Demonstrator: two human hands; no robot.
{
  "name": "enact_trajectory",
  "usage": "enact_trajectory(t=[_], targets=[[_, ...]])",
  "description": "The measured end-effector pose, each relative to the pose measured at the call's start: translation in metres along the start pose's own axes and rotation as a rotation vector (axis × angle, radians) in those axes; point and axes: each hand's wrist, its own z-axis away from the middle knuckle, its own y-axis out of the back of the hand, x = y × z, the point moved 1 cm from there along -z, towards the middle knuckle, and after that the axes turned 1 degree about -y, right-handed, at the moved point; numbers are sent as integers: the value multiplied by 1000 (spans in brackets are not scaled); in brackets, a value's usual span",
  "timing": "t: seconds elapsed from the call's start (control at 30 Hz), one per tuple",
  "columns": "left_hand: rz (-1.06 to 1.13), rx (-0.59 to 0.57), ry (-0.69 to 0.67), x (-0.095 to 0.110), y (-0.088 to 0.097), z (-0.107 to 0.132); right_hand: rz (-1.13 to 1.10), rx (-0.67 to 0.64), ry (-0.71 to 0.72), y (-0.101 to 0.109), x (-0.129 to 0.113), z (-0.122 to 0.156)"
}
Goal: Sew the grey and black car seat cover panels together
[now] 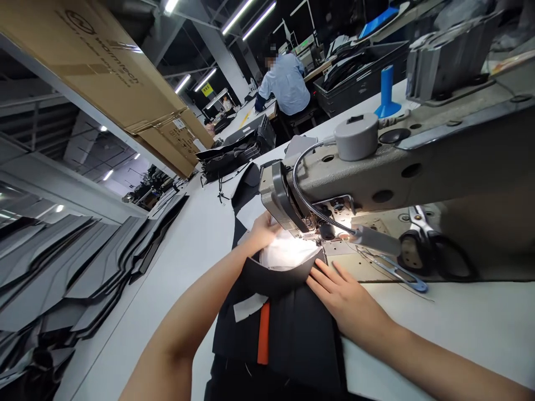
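Observation:
A black fabric panel (276,281) with a pale lining side curves up under the lit needle area of a sewing machine (317,217). My left hand (264,233) is at the panel's far left side, fingers bent in on the cloth; the machine head partly hides the fingertips. Beside the needle, my right hand (340,292) lies flat, fingers stretched out over the panel's right edge. Nearer to me, an orange strip (263,334) and a small whitish tab (249,307) lie on the black cloth.
Black-handled scissors (419,223) and blue thread snips (403,273) rest on the machine bed at right. Stacked grey and black cut pieces (96,262) fill the left. Behind are a dark bin (359,72), cardboard boxes (117,72) and a seated person (286,83).

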Motion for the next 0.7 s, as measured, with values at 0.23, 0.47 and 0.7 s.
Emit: enact_trajectory(t=[0.23, 0.47, 0.7], targets=[[-134, 160, 56, -26, -12, 42, 20, -185, -186, -2, -34, -9], [-414, 143, -391, -6, 2, 37, -224, -191, 139, 28, -30, 2], [-438, -448, -445, 28, -5, 64, -101, 32, 93, 37, -4, -27]])
